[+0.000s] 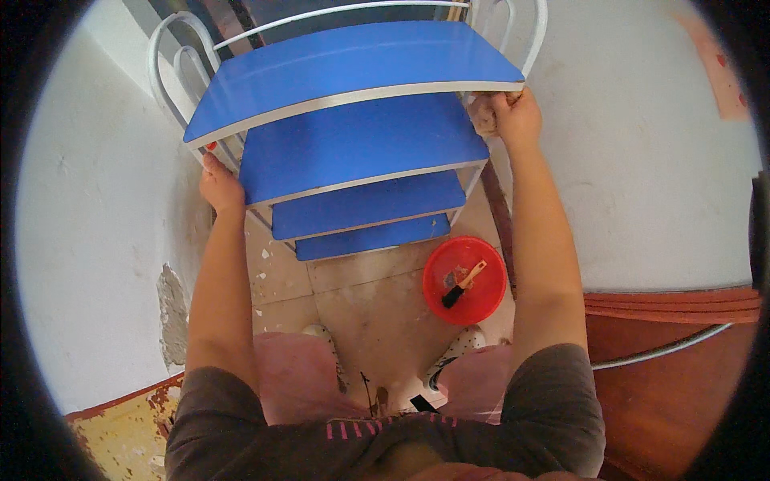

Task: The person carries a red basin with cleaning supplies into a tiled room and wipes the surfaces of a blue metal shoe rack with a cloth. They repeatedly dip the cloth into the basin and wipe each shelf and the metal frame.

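A shelf rack (353, 66) with several blue boards and a white tube frame stands upright in front of me. My left hand (221, 186) is closed round the frame at its left side, just below the top board, with the thumb upward. On the right side, my right hand (516, 120) grips the rack under the top board's front corner. A crumpled, brownish cloth (484, 114) is bunched at the fingers of that hand. Parts of both hands' fingers are hidden behind the frame and the cloth.
A red basin (486, 305) sits on the tiled floor (361, 297) by my right foot, holding a dark-bristled brush (454, 296) with a wooden handle. White walls (104, 208) stand close on both sides. A reddish-brown wooden surface (682, 393) with a grey hose (658, 353) lies at right.
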A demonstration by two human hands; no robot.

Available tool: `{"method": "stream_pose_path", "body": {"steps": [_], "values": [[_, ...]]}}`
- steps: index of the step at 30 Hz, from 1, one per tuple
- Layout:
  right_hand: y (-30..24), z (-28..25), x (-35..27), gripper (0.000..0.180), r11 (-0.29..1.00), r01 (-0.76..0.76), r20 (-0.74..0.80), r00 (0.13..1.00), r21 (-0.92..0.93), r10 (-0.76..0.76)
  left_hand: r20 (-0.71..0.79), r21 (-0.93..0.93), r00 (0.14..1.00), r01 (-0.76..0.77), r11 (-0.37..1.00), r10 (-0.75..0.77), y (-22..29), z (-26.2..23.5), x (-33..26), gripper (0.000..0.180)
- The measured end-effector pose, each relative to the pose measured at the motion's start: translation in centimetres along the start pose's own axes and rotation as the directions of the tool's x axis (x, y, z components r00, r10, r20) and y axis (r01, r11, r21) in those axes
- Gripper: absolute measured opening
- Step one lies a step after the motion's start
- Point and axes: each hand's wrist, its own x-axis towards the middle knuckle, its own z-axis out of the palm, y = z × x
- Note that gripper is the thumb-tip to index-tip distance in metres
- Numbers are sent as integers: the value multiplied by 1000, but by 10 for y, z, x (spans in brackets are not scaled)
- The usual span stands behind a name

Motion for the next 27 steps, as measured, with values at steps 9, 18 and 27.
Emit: {"method": "stream_pose_path", "body": {"steps": [9, 18, 27], "values": [[101, 51, -46, 33, 988, -61, 300, 954, 142, 15, 85, -136, 974, 219, 966, -209, -2, 5, 8, 68], [111, 61, -77, 40, 716, -185, 287, 958, 674, -23, 77, -124, 971, 237, 964, -228, -4, 6, 10, 71], [132, 94, -182, 37, 704, -289, 341, 938, 649, 71, 61, -74, 968, 249, 966, -245, -4, 5, 22, 78]]}}
